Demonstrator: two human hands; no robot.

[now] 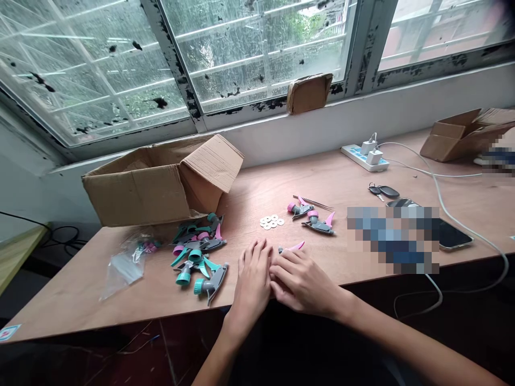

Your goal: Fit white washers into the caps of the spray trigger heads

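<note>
Nearby, piled spray heads (195, 255) lie between left hand (253, 276) and carton (137, 194).

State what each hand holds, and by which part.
The right hand appears to hold a sprayer head; its pink trigger shows, but the gripped part is hidden. Whether the left hand helps cannot be told.

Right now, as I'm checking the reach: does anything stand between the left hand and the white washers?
Nothing visible does: tabletop lies between the left hand and the white washers. The pink-levered spray head at the right hand sits to the right of that path.
</note>
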